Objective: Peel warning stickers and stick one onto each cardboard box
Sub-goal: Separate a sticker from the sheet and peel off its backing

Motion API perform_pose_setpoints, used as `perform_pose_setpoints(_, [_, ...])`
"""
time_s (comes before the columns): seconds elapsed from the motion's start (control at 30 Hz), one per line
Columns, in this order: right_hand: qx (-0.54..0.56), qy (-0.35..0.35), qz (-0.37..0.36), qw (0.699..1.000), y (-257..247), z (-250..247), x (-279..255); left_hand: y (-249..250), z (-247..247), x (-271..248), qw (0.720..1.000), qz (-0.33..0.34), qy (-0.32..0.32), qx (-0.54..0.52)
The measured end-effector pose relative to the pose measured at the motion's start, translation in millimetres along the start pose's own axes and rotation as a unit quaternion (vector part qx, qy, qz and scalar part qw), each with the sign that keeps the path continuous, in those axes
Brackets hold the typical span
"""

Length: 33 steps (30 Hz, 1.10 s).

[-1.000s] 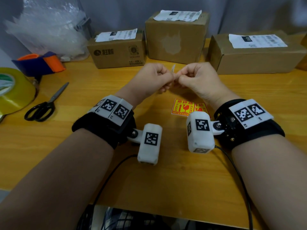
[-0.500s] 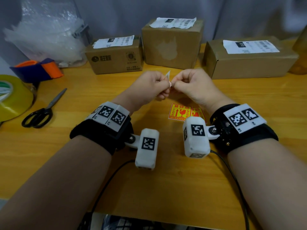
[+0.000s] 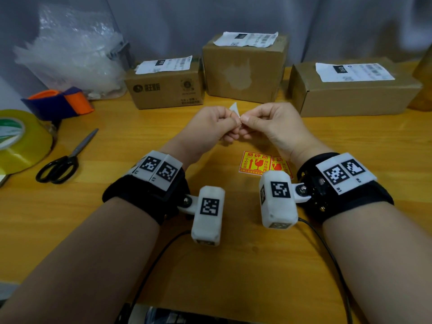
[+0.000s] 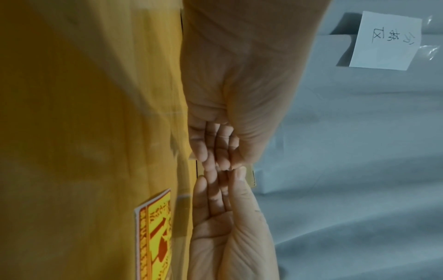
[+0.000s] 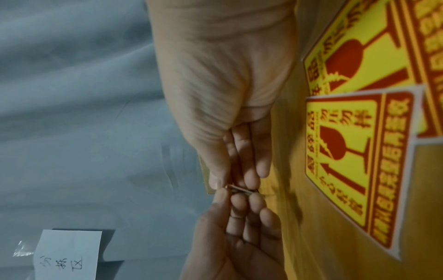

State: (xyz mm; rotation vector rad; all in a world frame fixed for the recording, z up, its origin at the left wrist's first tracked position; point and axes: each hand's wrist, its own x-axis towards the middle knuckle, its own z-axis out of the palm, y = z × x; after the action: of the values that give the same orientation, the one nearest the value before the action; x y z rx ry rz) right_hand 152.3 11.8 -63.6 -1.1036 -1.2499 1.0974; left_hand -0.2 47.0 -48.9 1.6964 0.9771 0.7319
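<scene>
Left hand and right hand meet knuckle to knuckle above the tabletop; both pinch one small sticker between thumb and fingertips, a white corner of it poking up between them in the head view; right wrist view shows a thin edge clamped where the fingertips meet, so I judge I'm working the sticker off its backing, though which layer is which I cannot tell.

Handling, my guess: paper-thin, near weightless, floppy; the peeled face will be tacky and will curl or fold onto itself if I let it flap; backing likely slick, so pinch hard at the very corner, one hand per layer, and pull slowly at a shallow angle; keep fingers on the margin, off the adhesive; tearing is the risk if I yank.

More warning stickers lie flat on the tabletop just under my right wrist, yellow with red print, overlapping each other; lift those by a white border corner.

Three cardboard boxes stand in a row at the far edge, each with a white shipping label on top; none shows a yellow sticker, so sticking is not yet done; flat stiff faces, fine for pressing.

Scissors and a tape roll sit to my left, well apart.
</scene>
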Motion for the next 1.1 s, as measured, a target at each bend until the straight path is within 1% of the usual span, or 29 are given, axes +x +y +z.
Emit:
perform_pose_setpoints(0.23, [-0.019,-0.026,0.029,0.999,1.3,2.5,1.8,0.1,0.8,0.2,1.0,-0.009,0.009,0.006])
perform_pose_setpoints(0.43, [-0.023,-0.041,0.057,0.997,-1.0,4.0,-0.5,-3.9,-3.5,-2.5,1.0,-0.013,0.0,0.004])
perform_pose_setpoints(0.67, [0.033,-0.009,0.058,0.998,-1.1,2.8,-1.3,-3.2,-6.7,-4.7,1.0,-0.01,0.01,0.002])
perform_pose_setpoints(0.73, [0.048,-0.009,0.058,0.997,-1.5,3.2,-1.3,-1.7,-6.0,-4.2,1.0,-0.008,0.017,0.001])
perform_pose_setpoints(0.9, [0.054,-0.016,0.06,0.997,-1.2,2.2,-1.1,-0.4,-3.2,-2.2,1.0,-0.003,0.012,-0.003])
perform_pose_setpoints(1.0, [0.046,0.005,0.052,0.998,0.5,0.7,-0.9,-0.2,-0.6,-2.0,1.0,-0.003,0.007,0.002])
perform_pose_setpoints(1.1, [0.049,0.02,0.044,0.998,0.8,1.1,0.0,2.0,2.1,-0.5,0.999,-0.02,0.016,-0.024])
